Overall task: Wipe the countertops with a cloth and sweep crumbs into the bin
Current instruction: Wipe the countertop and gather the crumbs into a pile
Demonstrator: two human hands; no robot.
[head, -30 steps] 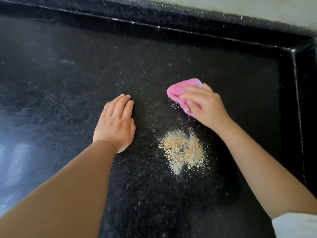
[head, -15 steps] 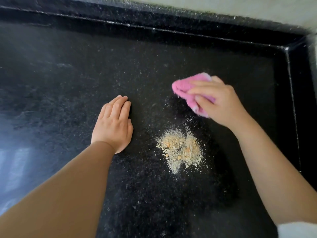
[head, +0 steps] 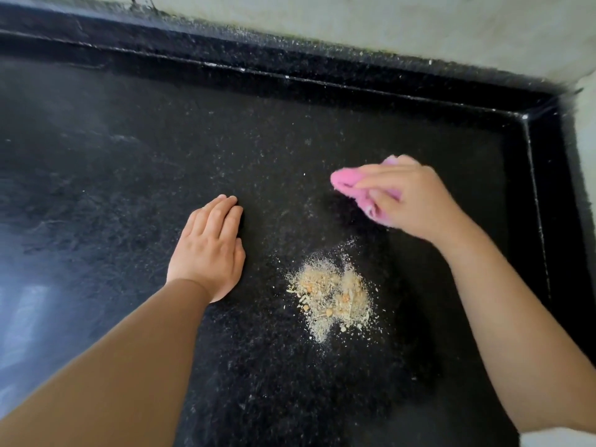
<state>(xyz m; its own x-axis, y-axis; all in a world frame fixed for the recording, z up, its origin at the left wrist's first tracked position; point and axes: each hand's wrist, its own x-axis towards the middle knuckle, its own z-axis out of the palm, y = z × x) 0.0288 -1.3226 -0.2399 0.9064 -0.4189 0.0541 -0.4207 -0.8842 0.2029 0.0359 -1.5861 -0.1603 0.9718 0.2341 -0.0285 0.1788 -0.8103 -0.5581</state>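
Right hand (head: 416, 201), fingers clamped on pink cloth (head: 350, 180), has shifted rightward off the crumb pile (head: 332, 295); left hand (head: 208, 253) stays flat, fingers together, on bench (head: 129, 156); sweeping unfinished.

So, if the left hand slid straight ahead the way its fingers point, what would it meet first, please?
The left hand lies flat, fingers pointing to the far edge. Only bare dusty countertop lies ahead until the raised black rim. The cloth and crumb pile sit off to its right.

The right hand (head: 416, 201) is blurred and covers most of the pink cloth (head: 346, 182) in its grip. Both forearms run off the bottom edge, and the tabletop (head: 129, 156) is cut off at left.
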